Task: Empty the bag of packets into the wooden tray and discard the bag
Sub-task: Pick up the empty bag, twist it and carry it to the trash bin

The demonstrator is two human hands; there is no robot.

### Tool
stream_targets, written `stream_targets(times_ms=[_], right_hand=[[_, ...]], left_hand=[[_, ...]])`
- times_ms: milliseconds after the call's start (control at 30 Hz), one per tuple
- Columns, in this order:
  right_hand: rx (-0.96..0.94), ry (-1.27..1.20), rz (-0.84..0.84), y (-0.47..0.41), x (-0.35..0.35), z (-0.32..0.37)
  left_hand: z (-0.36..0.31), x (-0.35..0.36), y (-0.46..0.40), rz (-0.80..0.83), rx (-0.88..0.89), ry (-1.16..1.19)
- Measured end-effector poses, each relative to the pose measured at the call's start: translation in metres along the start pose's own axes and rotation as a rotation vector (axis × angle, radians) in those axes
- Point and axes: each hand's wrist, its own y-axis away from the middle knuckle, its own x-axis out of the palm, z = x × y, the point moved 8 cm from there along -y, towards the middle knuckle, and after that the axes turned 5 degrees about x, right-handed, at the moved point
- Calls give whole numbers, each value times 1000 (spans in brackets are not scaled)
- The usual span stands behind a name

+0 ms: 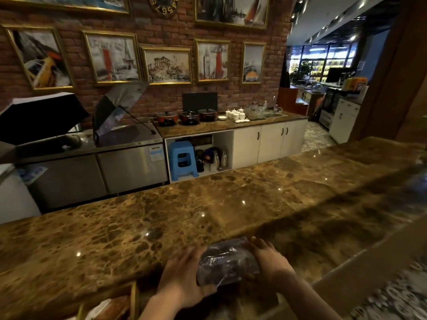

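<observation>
A clear plastic bag [227, 262] full of dark packets lies on the brown marble counter [161, 215] near its front edge. My left hand [182, 280] grips the bag's left side and my right hand [270, 259] grips its right side. A wooden tray [132, 299] shows at the bottom left, cut off by the frame edge, with a few packets inside it. The tray sits just left of my left forearm.
A lower ledge [346, 285] runs along the counter's right front. Beyond the counter stand a steel fridge unit [115, 169], a blue stool [182, 160], and a back counter [231, 125] with pots and cups. Two umbrellas rest on the steel unit.
</observation>
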Motion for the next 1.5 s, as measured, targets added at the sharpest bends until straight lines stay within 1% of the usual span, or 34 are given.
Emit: stream_targets(times_ms=[167, 300, 433, 533, 600, 667, 733, 867, 1033, 1200, 1367, 1500], right_hand=[[-68, -10, 49, -6, 25, -6], [-39, -32, 46, -7, 31, -10], [-3, -60, 15, -11, 34, -15], [12, -57, -12, -14, 32, -14], [-10, -57, -20, -14, 29, -8], [-13, -68, -33, -15, 19, -4], [-19, -62, -81, -13, 1, 1], [-42, -33, -208, -9, -49, 16], [-97, -60, -388, 3, -123, 38], [-130, -11, -624, 23, -202, 59], [-140, 10, -768, 47, -273, 80], [-136, 11, -863, 64, -308, 88]], left_hand=[[-3, 32, -4, 39, 3, -26], [0, 41, -6, 41, -3, -46], [4, 48, -12, 113, 2, -77], [0, 43, -13, 127, 15, -82], [-5, 33, -10, 70, 34, -38], [-3, 15, -6, -34, 25, 31], [2, -5, -2, -98, -14, 64], [5, -52, -10, -168, -60, 120], [-5, -120, -23, -234, 17, 134], [-21, -192, -26, -371, 126, 123], [-39, -259, -24, -507, 206, 90], [-51, -298, -21, -592, 254, 77]])
